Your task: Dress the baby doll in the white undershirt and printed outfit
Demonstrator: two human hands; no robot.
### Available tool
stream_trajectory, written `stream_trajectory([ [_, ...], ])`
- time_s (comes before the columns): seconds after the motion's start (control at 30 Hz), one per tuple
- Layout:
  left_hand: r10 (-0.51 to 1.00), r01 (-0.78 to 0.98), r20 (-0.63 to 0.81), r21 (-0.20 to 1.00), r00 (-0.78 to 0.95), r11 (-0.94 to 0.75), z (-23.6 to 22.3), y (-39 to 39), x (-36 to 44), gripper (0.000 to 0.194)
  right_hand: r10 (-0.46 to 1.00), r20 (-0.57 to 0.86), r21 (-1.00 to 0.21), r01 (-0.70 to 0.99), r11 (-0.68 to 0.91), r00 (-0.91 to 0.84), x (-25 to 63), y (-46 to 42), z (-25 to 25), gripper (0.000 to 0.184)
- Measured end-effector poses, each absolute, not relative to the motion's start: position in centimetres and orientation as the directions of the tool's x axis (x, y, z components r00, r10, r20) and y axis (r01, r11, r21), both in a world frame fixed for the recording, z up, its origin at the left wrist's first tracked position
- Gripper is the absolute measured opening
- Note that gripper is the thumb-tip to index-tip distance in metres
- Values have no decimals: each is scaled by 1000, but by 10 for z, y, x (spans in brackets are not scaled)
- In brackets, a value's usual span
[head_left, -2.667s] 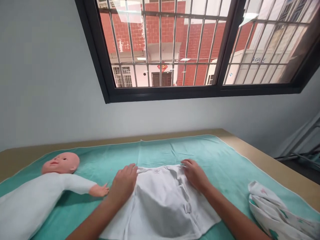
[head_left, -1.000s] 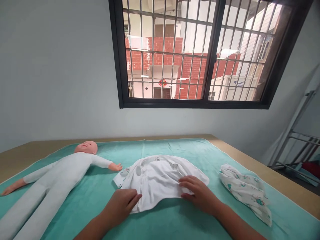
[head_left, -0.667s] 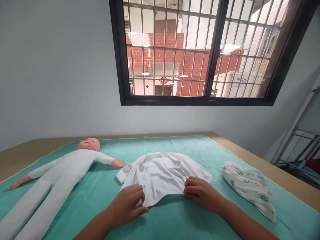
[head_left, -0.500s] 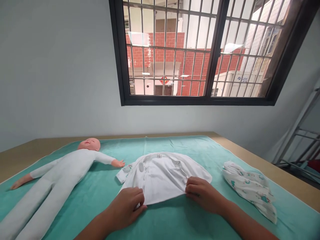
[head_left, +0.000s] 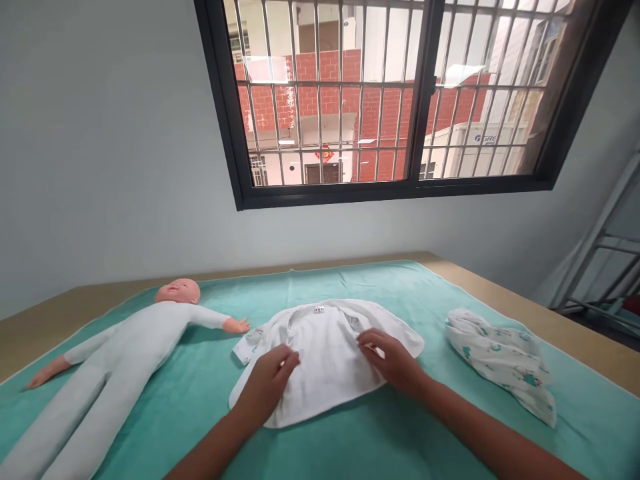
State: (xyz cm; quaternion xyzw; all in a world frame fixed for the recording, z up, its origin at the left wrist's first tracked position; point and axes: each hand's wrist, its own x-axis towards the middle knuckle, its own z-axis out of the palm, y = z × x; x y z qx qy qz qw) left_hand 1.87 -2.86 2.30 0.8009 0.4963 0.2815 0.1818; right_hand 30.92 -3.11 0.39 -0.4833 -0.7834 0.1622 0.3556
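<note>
A white baby shirt (head_left: 325, 373) lies spread on the green cloth, with a small label at its neckline and a patterned patch at its left side. My left hand (head_left: 267, 380) hovers on or just over the shirt's left part, fingers loosely bent and nothing visible between them. Over the right part is my right hand (head_left: 393, 360), its thumb apart from its curved fingers. Whether either hand touches the fabric is hard to see. The shirt's lower hem shows free of both hands.
A baby doll (head_left: 145, 340) in a white body lies on its back at the left. On the right is a crumpled white patterned garment (head_left: 500, 360). The green cloth (head_left: 165, 427) covers most of the wooden table (head_left: 100, 283). A barred window (head_left: 327, 197) is behind.
Both hands have let go of the shirt's lower hem and moved up and inward over its front. The hem now lies flatter and more spread out. The view has tilted slightly.
</note>
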Motion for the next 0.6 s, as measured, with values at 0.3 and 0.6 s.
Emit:
stream_trajectory([
  [0.3,916,869,266,319,301,-379,-6,56,81,42,953,288,-449,865,223,-96,244,53,-3,30],
  [0.6,918,922,320,226,235,-315,-24,70,62,48,948,316,-347,934,84,32,247,59,-29,57],
])
